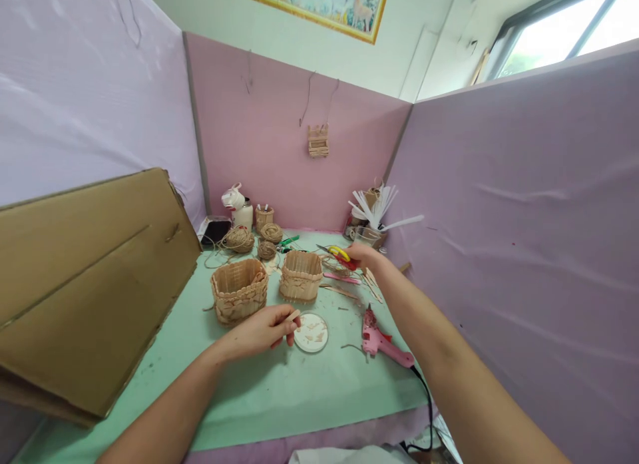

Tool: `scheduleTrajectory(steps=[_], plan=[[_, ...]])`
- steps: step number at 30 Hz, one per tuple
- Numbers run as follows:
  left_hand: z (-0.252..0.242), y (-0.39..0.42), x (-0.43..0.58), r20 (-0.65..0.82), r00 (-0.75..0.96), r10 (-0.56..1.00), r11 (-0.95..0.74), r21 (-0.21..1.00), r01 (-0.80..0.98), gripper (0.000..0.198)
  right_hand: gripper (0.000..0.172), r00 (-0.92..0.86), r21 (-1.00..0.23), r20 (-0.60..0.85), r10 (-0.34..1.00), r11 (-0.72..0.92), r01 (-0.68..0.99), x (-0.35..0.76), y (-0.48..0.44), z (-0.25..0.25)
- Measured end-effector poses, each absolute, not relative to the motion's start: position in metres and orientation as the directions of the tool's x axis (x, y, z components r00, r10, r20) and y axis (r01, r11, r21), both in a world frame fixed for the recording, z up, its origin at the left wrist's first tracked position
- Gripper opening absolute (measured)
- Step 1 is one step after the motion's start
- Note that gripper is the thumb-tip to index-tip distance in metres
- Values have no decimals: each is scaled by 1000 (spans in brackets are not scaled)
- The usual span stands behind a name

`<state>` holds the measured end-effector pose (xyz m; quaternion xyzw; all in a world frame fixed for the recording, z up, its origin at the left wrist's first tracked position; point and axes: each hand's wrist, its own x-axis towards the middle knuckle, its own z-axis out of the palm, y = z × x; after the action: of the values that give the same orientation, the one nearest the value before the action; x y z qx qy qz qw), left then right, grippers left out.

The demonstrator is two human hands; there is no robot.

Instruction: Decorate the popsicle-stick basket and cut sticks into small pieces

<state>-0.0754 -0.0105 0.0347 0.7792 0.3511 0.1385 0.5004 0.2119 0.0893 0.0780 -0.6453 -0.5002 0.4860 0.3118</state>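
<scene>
In my left hand (274, 327) a short piece of pale wooden strip (293, 315) is pinched, just left of a round white dish (319, 334) with several small wood chips in it. My right hand (360, 253) is farther back, its fingers closed on scissors (339, 253) with yellow and red handles, the blades pointing left. Behind my left hand stand two small woven-looking wooden baskets, a left one (239, 301) and a right one (301, 287). A pink glue gun (382, 341) lies on the table, below my right forearm's left side.
Twine balls (239, 239) and a white bottle (243, 216) stand at the back left. White glue sticks (379, 208) fill a container at the back right. Cardboard (100, 284) leans at the left. The glue gun's black cord (428, 397) drops over the front edge.
</scene>
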Motion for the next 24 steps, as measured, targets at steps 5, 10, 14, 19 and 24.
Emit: scheduleTrajectory(steps=[5,10,14,19,24], plan=[[35,-12,-75,-115,721,684,-264,882,392,34,31,-1,-912,-348,937,-339,230,236,116,78],[38,-15,-76,-114,746,656,-279,881,381,32,19,-59,-982,-170,984,-164,89,252,100,82],[38,-17,-77,-162,783,600,-279,875,395,31,25,-12,-999,48,999,48,-4,246,97,95],[36,-16,-81,-143,818,558,-279,895,347,36,47,244,-916,380,892,399,-31,230,84,103],[35,-13,-81,-120,798,590,-175,947,271,40,40,307,-899,429,849,435,54,209,39,89]])
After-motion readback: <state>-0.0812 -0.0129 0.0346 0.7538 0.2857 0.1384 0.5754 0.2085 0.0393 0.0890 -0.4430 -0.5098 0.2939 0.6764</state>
